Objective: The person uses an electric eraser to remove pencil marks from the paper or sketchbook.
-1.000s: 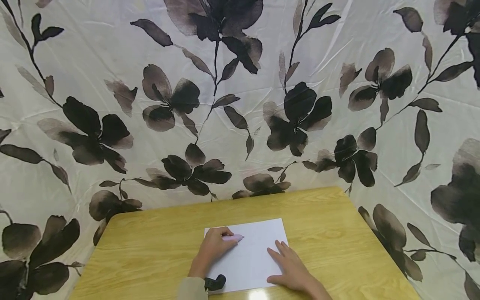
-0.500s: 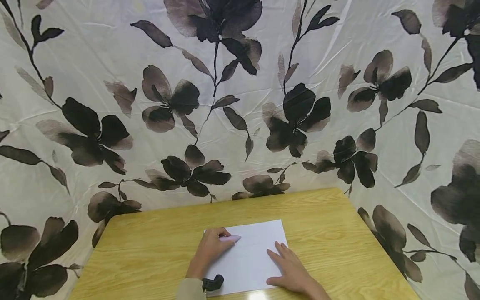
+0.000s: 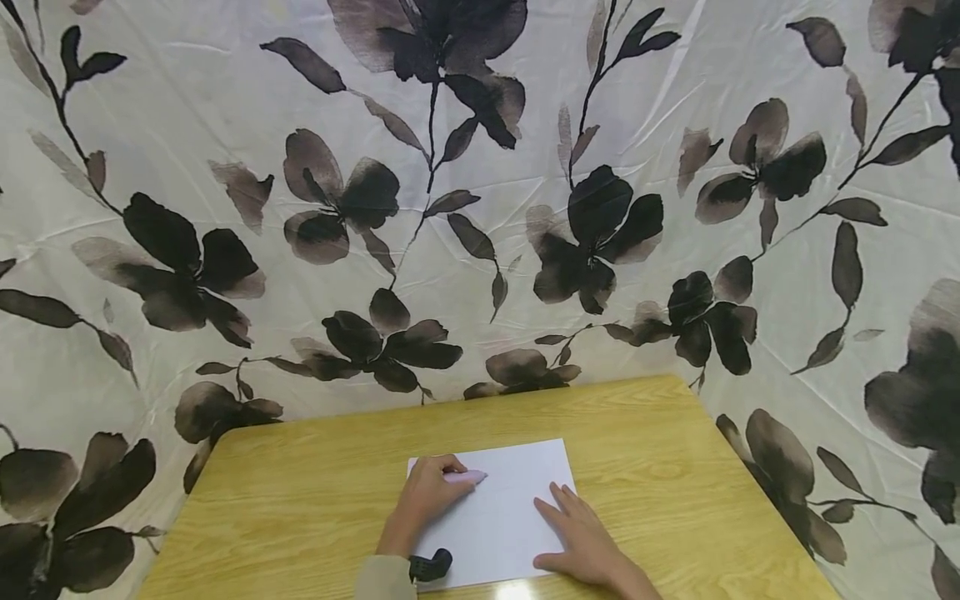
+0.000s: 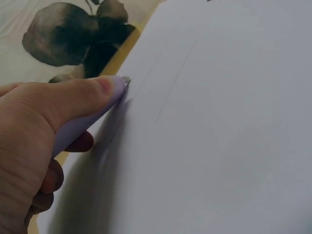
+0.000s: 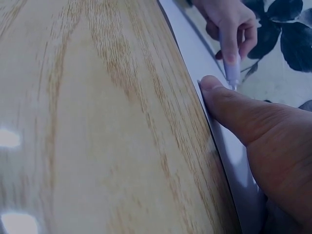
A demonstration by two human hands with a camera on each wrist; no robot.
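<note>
My left hand (image 3: 426, 498) pinches a lilac pen (image 3: 468, 477) between thumb and fingers, over the upper left of a white sheet of paper (image 3: 502, 525). In the left wrist view the pen's pale tip (image 4: 126, 79) points away at the paper's left part; whether it touches is unclear. Thin faint lines (image 4: 176, 80) run slanting on the sheet beside it. My right hand (image 3: 581, 535) lies spread on the sheet's right edge, its thumb (image 5: 214, 84) close to the near edge. Part of the pen's barrel is hidden inside the left hand.
The paper lies on a yellow wood-grain table (image 3: 300, 500). Behind and around it hangs a pale cloth (image 3: 480, 275) with dark flowers. A black strap device (image 3: 431, 566) is on the left wrist, below a beige sleeve (image 3: 384, 577).
The left hand with the pen shifted slightly left half a second ago, and now is back to the right by about as much. My right hand stays in place on the paper.
</note>
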